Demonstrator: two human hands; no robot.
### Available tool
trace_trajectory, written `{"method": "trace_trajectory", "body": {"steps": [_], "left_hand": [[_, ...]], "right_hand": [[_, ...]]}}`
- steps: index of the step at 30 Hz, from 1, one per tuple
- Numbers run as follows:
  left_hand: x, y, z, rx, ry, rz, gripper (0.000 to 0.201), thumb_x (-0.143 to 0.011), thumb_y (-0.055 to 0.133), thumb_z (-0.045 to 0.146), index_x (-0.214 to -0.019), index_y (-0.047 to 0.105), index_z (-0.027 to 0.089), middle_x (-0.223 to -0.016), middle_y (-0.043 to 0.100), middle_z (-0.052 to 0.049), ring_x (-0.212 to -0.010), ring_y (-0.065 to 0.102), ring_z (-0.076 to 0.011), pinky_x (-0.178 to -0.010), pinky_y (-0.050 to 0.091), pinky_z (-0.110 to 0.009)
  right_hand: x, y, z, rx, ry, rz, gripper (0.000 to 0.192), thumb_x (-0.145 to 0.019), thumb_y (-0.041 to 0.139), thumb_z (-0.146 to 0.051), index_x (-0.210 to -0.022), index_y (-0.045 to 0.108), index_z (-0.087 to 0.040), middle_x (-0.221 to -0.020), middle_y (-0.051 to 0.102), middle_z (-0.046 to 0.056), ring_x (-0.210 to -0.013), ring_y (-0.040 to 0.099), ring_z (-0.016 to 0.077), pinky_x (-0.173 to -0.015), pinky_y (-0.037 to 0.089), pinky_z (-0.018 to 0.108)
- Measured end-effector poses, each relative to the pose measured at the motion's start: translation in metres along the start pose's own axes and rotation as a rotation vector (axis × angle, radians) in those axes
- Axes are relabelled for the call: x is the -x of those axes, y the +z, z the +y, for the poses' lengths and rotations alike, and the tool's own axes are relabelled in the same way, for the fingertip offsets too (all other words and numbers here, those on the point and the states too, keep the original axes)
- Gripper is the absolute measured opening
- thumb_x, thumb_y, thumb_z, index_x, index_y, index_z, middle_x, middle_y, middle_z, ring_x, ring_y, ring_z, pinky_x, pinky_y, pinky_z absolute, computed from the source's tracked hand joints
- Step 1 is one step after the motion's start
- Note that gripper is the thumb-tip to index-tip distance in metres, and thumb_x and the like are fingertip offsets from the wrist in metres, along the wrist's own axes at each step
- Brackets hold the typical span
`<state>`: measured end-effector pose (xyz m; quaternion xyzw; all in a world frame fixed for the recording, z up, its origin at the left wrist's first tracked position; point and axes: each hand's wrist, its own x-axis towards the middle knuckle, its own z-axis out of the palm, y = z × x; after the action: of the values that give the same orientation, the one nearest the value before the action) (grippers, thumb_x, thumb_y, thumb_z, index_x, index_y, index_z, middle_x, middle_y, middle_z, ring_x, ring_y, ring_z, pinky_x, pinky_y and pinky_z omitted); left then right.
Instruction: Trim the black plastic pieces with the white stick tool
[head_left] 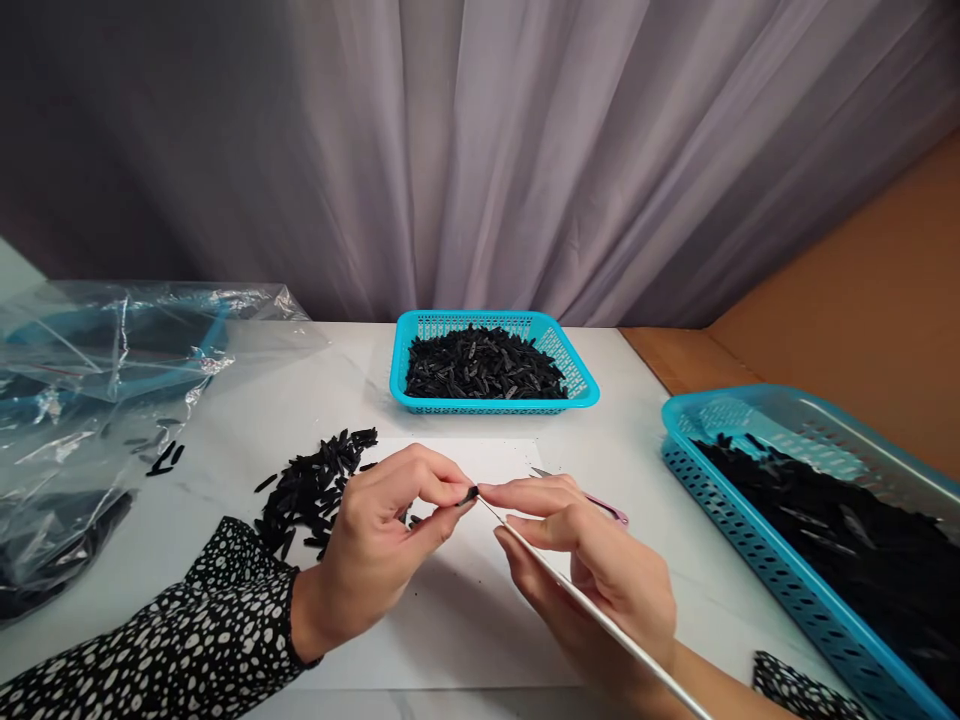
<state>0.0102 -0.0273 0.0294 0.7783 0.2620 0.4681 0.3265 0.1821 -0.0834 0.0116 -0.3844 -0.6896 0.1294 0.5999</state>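
At the near edge of the white table (660,440), centre: left hand (375,560), sleeve in black-and-white spotted cloth, wrist bent inward, thumb and forefinger pinched shut on a small black piece (469,494) held just above a white paper sheet (457,600).

Right hand (592,560): fingers curled, closed round a thin metal rod (600,620) gripped like a pen; the rod's tip meets the black piece at the left fingertips, its long shaft running back toward the near right corner. Judgement: the step in hand is working the rod tip into or against the held piece; the next move calls for a steady pinch and fine alignment of tip to piece, since both are small.

Just behind the right hand, on the sheet: a pink-handled tool (611,510), partly hidden, kind uncertain.

Left of the hands: loose heap of black pieces (315,485), lying half on the sheet's far left corner.

Left edge: crumpled clear plastic bag (97,400) with a few black pieces beside it.

Right edge: large turquoise basket (757,540), filled with black pieces.

Far edge, centre: small turquoise basket (420,340), likewise filled.

Beyond the table: grey curtain (525,150); brown board (862,300) at far right.
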Motion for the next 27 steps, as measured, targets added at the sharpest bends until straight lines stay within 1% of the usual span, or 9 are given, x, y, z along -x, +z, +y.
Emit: {"method": "trace_trajectory", "body": {"steps": [3,6,10,14,16,20,23,25,27], "left_hand": [[-0.0004,-0.0021,0.0013,-0.119,0.113,-0.012,0.019,-0.082,0.065,-0.002,-0.08,0.061,0.017,-0.084,0.067,-0.003,-0.074,0.065,-0.0113,-0.064,0.055,-0.022],[-0.0015,-0.0032,0.0038,-0.171,0.204,-0.016,0.019,-0.082,0.063,-0.004,-0.079,0.06,0.015,-0.082,0.065,-0.004,-0.072,0.063,-0.0109,-0.061,0.054,-0.02],[-0.0013,-0.0041,0.0058,-0.23,0.27,-0.025,0.021,-0.081,0.062,-0.007,-0.077,0.059,0.013,-0.084,0.064,-0.006,-0.072,0.064,-0.0112,-0.062,0.055,-0.02],[0.0024,-0.0055,0.0027,-0.288,0.348,-0.049,0.02,-0.081,0.063,-0.007,-0.084,0.061,0.013,-0.087,0.064,-0.007,-0.076,0.065,-0.0138,-0.064,0.057,-0.023],[0.0039,-0.006,0.0017,-0.307,0.376,-0.064,0.019,-0.081,0.063,-0.006,-0.087,0.062,0.013,-0.087,0.063,-0.007,-0.077,0.066,-0.0148,-0.063,0.057,-0.024],[0.002,-0.0049,0.006,-0.295,0.331,-0.046,0.019,-0.08,0.064,-0.007,-0.08,0.061,0.012,-0.083,0.064,-0.007,-0.073,0.066,-0.013,-0.062,0.056,-0.022],[-0.0012,-0.003,0.0098,-0.232,0.252,-0.008,0.02,-0.079,0.065,-0.005,-0.076,0.059,0.013,-0.079,0.065,-0.005,-0.07,0.064,-0.0109,-0.06,0.055,-0.019],[-0.0021,-0.0016,0.0094,-0.192,0.211,0.012,0.02,-0.079,0.065,-0.004,-0.074,0.058,0.014,-0.077,0.065,-0.004,-0.069,0.064,-0.0107,-0.06,0.054,-0.019],[-0.0017,-0.0003,0.0069,-0.16,0.183,0.028,0.021,-0.079,0.065,-0.003,-0.073,0.057,0.015,-0.077,0.066,-0.004,-0.07,0.065,-0.0108,-0.061,0.054,-0.02]], "right_hand": [[-0.0003,0.0009,-0.0009,0.014,0.026,-0.011,0.023,-0.083,0.06,0.001,-0.085,0.055,-0.022,-0.097,0.076,0.011,-0.083,0.071,0.024,-0.07,0.055,0.041],[0.0001,0.001,-0.0011,0.018,0.017,-0.02,0.023,-0.083,0.06,0.002,-0.084,0.054,-0.021,-0.096,0.076,0.01,-0.082,0.071,0.0231,-0.071,0.055,0.041],[0.0007,0.0015,-0.0022,0.006,0.024,-0.021,0.023,-0.083,0.059,0.002,-0.084,0.054,-0.02,-0.098,0.076,0.01,-0.079,0.071,0.0212,-0.07,0.055,0.039],[0.0014,0.0041,-0.0055,0.012,0.063,-0.029,0.022,-0.085,0.058,0.002,-0.084,0.053,-0.02,-0.1,0.075,0.01,-0.08,0.07,0.0193,-0.069,0.055,0.035],[0.0017,0.005,-0.0066,0.067,0.022,-0.039,0.023,-0.085,0.057,0.003,-0.087,0.054,-0.019,-0.1,0.074,0.011,-0.079,0.069,0.0192,-0.068,0.054,0.035],[0.0014,0.0036,-0.0052,0.228,-0.148,-0.069,0.024,-0.085,0.052,0.006,-0.091,0.055,-0.018,-0.098,0.074,0.013,-0.076,0.066,0.0189,-0.066,0.051,0.036],[0.0007,0.0019,-0.0016,0.288,-0.253,-0.071,0.021,-0.089,0.047,0.004,-0.09,0.054,-0.016,-0.099,0.073,0.018,-0.083,0.066,0.0225,-0.066,0.047,0.038],[0.0009,0.0019,0.0008,0.305,-0.294,-0.078,0.019,-0.091,0.047,0.003,-0.09,0.054,-0.014,-0.099,0.073,0.021,-0.088,0.067,0.0251,-0.067,0.046,0.038],[0.0019,0.0028,0.0027,0.308,-0.302,-0.074,0.019,-0.091,0.047,0.004,-0.09,0.054,-0.013,-0.099,0.073,0.021,-0.09,0.067,0.0256,-0.067,0.045,0.038]]}}
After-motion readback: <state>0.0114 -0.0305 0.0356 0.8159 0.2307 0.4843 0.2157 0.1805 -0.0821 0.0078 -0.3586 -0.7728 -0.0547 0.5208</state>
